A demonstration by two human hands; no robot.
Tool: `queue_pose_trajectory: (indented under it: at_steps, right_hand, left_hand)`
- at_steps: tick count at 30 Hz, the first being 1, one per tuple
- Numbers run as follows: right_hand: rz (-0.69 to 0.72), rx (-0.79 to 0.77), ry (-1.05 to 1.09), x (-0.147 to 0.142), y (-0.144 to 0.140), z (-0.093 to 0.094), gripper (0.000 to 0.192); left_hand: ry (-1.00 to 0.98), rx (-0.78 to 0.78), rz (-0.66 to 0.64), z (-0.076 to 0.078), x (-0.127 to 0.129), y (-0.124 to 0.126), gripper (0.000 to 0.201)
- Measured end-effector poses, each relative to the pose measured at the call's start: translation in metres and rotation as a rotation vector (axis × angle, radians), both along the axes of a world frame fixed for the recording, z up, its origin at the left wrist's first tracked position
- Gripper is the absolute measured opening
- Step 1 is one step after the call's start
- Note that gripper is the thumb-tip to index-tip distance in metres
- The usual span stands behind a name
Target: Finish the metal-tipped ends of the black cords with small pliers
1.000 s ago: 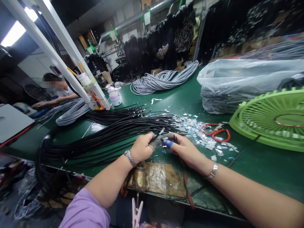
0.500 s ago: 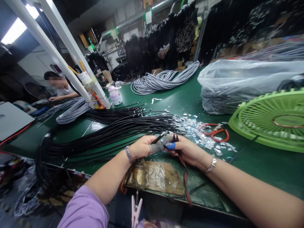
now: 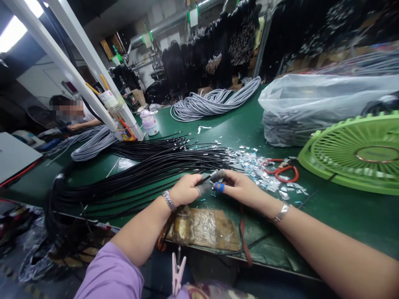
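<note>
My left hand [image 3: 185, 191] is closed around a black cable [image 3: 204, 180], close to its end, in the middle of the bench. Grey wrapping covers a finger of this hand. My right hand [image 3: 241, 189] meets it from the right, thumb and forefinger pinched at the cable's tip. A blue wrap is on that thumb, and grey wrapping covers the forefinger. The fingers partly hide the tip. Just behind and left of my hands lies a thick bundle of black cables [image 3: 149, 168], ends pointing right. Silvery and blue scraps [image 3: 258, 168] are scattered beyond my right hand.
Red-handled scissors [image 3: 285, 172] lie by the scraps, near a green fan [image 3: 352, 155]. Behind are a clear plastic bag [image 3: 286, 108] and a grey cable coil [image 3: 215, 104]. A taped cardboard piece [image 3: 215, 228] sits at the front edge. Another person [image 3: 89, 122] is at far left.
The dark band that showed at my right fingers is gone from them; the brown strip now hangs at the bench edge. My fingertips have come closer around the cable's end.
</note>
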State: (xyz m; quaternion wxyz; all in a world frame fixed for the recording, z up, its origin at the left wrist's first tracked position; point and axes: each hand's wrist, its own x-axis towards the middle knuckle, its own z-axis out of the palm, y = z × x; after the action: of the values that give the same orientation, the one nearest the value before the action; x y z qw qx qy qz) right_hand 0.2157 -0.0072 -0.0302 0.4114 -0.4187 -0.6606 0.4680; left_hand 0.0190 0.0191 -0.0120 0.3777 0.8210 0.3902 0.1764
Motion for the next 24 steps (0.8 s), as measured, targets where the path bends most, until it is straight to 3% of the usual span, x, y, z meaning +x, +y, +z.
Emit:
queue_pose_trajectory:
  at_steps: [4,7,11,14,17,20,24]
  right_hand:
    - [-0.020,0.057,-0.110,0.000,-0.002,0.000,0.027]
    - [0.047,-0.030,-0.111,0.000,-0.003,0.001,0.031]
    - [0.165,-0.196,-0.107,0.000,-0.004,0.001,0.039]
    - [0.114,-0.229,-0.061,0.000,-0.005,0.002,0.045]
    - [0.033,-0.125,0.032,0.001,-0.006,0.004,0.049]
    - [0.065,0.078,0.060,0.002,-0.009,0.007,0.047]
    - [0.067,0.343,-0.028,0.000,-0.013,0.008,0.026]
  left_hand:
    - [0.081,0.059,-0.052,0.004,0.000,-0.003,0.024]
    - [0.107,0.065,-0.123,0.006,0.000,-0.006,0.028]
    - [0.049,-0.042,-0.199,0.008,0.001,-0.006,0.033]
    - [-0.105,-0.182,-0.181,0.010,0.003,-0.007,0.039]
    - [-0.247,-0.355,-0.085,0.014,0.004,-0.008,0.046]
    - [-0.303,-0.556,0.012,0.016,0.003,-0.009,0.055]
    - [-0.348,-0.707,0.047,0.016,0.001,-0.008,0.058]
